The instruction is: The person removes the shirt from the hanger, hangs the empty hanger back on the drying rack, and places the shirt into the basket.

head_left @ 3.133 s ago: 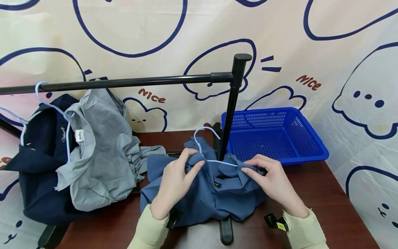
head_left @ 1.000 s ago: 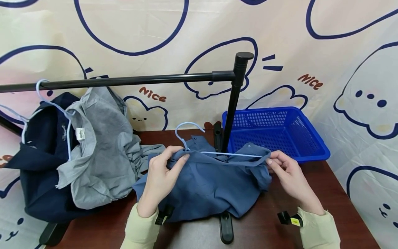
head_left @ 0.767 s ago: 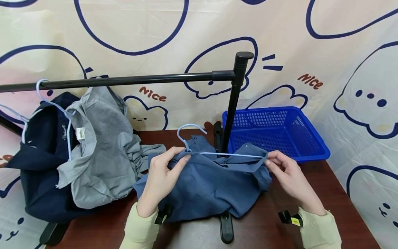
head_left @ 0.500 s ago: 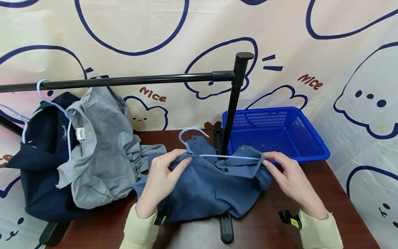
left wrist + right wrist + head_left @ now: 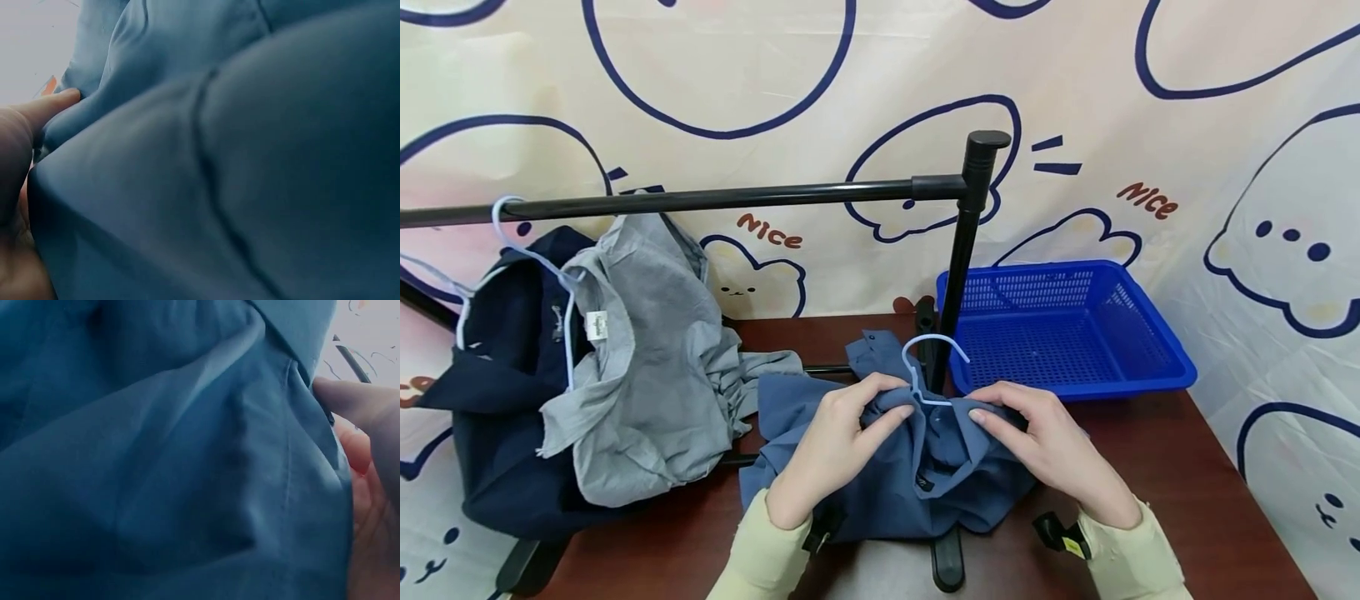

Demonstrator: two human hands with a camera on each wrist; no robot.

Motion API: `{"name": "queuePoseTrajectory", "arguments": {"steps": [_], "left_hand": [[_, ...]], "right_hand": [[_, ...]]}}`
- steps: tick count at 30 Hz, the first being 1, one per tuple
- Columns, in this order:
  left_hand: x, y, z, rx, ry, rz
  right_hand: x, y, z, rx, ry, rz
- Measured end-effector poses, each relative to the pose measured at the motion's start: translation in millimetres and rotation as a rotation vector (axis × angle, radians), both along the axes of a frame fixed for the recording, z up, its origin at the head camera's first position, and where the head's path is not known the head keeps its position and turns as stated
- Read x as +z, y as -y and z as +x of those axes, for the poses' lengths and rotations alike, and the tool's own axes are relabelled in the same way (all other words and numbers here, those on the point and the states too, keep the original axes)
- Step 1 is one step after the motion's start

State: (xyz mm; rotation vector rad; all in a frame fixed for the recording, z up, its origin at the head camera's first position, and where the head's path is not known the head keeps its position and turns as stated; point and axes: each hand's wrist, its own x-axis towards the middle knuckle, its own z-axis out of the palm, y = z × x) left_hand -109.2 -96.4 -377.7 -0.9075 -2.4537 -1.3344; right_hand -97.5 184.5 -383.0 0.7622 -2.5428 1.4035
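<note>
A blue garment [image 5: 880,500] with a dark label inside its neck lies bunched on the table, over the foot of the rack. Out of its neck opening rises the hook of a light-blue hanger [image 5: 906,357], with most of the hanger covered by cloth. My left hand [image 5: 835,442] pinches the neck edge just left of the hook, thumb in front. On the other side my right hand [image 5: 1052,437] pinches the cloth in the same way. Both wrist views are filled by the garment's blue fabric [image 5: 144,156], with thumb and fingers at the frame's edge.
A black rack's bar [image 5: 760,197] runs across to a post [image 5: 958,258]. On the left a grey shirt [image 5: 655,375] and a navy garment [image 5: 512,467] hang on light-blue hangers. Behind the post, at the right, stands a blue plastic basket [image 5: 1067,387].
My hands have come closer together, the right moving left and the left moving right. The hanger's hook has shifted right and lower, and the stretched neck edge is now slack and bunched.
</note>
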Motion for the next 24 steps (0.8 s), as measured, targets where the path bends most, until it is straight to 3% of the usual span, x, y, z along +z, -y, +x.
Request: {"name": "queuePoseTrajectory", "arguments": {"steps": [4,12,19,24], "left_hand": [[0.9,9.0,-3.7,0.007,-0.027,-0.011],[0.8,38.5,-10.5,0.13,-0.076,0.019],[-1.3,32.6,-11.2,0.102,-0.093,0.034],[-2.1,24.6,-10.9,0.065,-0.094,0.042]], "right_hand": [[-0.1,-9.2,-1.9,-0.053,-0.043,-0.014],[4.0,-44.2,0.7,-0.269,-0.096,-0.062],[3.6,-40.1,-0.6,-0.244,-0.081,-0.081],[5.0,-27.8,-5.4,-0.229,-0.162,-0.089]]}}
